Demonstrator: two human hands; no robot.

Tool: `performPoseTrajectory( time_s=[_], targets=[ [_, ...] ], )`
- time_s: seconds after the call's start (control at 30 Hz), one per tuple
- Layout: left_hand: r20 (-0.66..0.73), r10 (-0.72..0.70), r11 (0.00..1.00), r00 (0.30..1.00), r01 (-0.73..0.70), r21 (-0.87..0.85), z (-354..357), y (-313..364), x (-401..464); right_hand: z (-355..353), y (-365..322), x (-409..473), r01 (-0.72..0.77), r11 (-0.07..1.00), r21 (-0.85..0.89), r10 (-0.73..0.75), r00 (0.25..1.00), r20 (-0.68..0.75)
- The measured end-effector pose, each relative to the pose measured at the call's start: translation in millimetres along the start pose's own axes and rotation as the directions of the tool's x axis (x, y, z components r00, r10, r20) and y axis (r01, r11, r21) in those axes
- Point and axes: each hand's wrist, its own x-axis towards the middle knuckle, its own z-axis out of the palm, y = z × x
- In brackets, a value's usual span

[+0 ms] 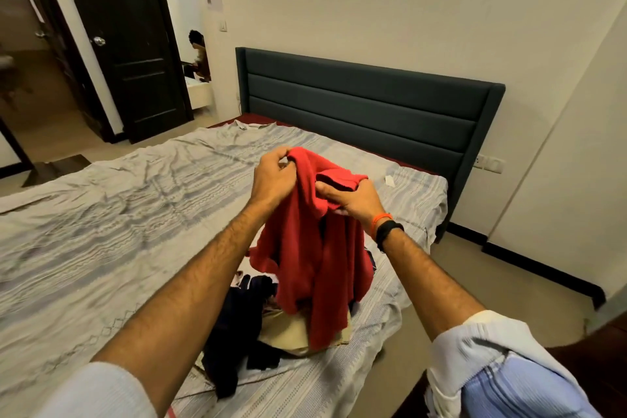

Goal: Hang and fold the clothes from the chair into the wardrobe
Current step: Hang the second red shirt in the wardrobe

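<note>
Both hands raised over bed (pixel 135 200), holding red garment (pixel 315 254) aloft. Left hand (pixel 271 176) pinches bunched top edge; right hand (pixel 353 200) grips folded cuff just beside it. Garment hangs onto pile of dark and beige clothes (pixel 258 326) lying on striped sheet. Dark padded headboard (pixel 366 102) behind.

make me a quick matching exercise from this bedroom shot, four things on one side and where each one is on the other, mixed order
Things:
1. red garment
2. dark clothes
3. headboard
4. black band

Places:
A. against the wall, at the bed's far end
B. on the right wrist
C. held up by the left hand and right hand
D. heaped on the bedsheet

Pairs: 1-C, 2-D, 3-A, 4-B
</note>
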Motion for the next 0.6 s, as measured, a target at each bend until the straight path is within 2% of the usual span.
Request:
performPoseTrajectory(
  time_s=[0.07, 0.13, 0.23, 0.33, 0.4, 0.47, 0.53, 0.6],
  targets=[
    [0.003, 0.037, 0.998, 0.999, -0.037, 0.054, 0, 4, 7, 5, 3, 1, -0.039, 0.996, -0.079, 0.028, 0.990, -0.140],
    [-0.013, -0.001, 0.997, 1.000, 0.002, 0.079, -1, 4, 11, 7, 5, 7, -0.049, 0.999, -0.016, 0.044, 0.977, -0.210],
    [-0.015, -0.073, 0.990, 0.997, 0.075, 0.116, -1, 3, 11, 12, 4, 15, -0.028, 0.999, 0.021, 0.032, 0.982, -0.185],
    [-0.038, -0.191, 0.977, 0.981, 0.193, 0.090, 2, 2, 12, 18, 13, 21, -0.011, 0.997, -0.074, 0.009, 0.999, -0.034],
    [-0.049, -0.297, 0.954, 0.953, 0.295, -0.051, 4, 2, 15, 23, 7, 10, -0.001, 0.992, -0.128, 0.003, 1.000, 0.016],
    [-0.035, -0.401, 0.890, 0.915, 0.381, -0.252, 4, 2, 18, 27, 1, 0, -0.004, 0.983, -0.184, 0.003, 1.000, -0.007],
    [-0.002, -0.454, 0.806, 0.891, 0.409, -0.427, 3, 6, 17, 29, -2, -7, -0.004, 0.992, -0.126, 0.001, 1.000, -0.027],
    [0.002, -0.470, 0.732, 0.883, 0.391, -0.558, 2, 12, 15, 30, -2, -11, 0.031, 0.992, -0.122, -0.028, 0.999, 0.025]
  ],
)
